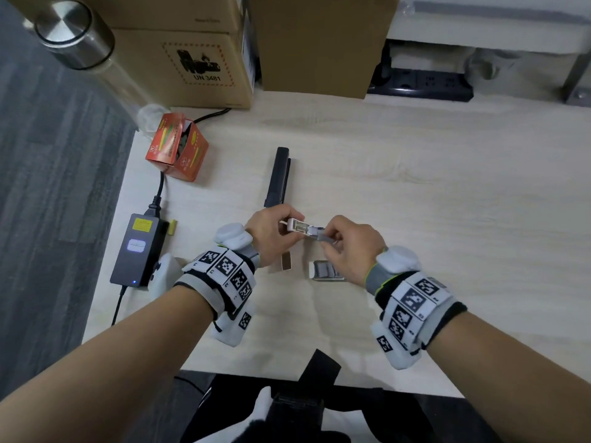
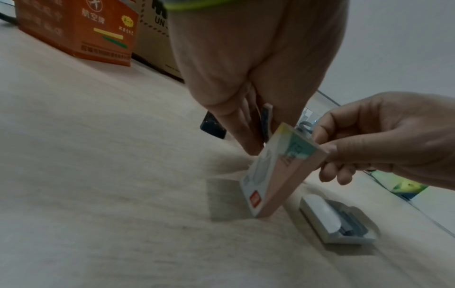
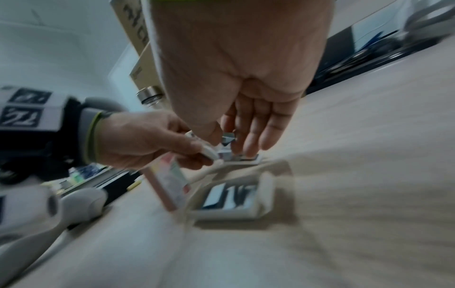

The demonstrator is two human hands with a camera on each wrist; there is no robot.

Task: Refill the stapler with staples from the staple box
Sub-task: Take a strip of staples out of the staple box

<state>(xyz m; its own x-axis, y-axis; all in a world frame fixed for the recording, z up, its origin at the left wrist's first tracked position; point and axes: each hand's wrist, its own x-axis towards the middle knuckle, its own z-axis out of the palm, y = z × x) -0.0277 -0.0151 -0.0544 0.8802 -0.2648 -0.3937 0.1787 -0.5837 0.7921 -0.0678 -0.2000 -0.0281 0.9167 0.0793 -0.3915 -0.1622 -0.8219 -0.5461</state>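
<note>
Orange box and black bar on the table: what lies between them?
Nothing: only bare table separates the orange box from the black bar, as the head view shows.

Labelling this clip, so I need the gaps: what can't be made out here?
1. Whether the stapler is loaded: head view, too small, half covered by the left hand's fingers.
2. The staple strip pinched by the right hand: blurred in right wrist view.
3. Staple box print: blurred, left wrist view.
</note>
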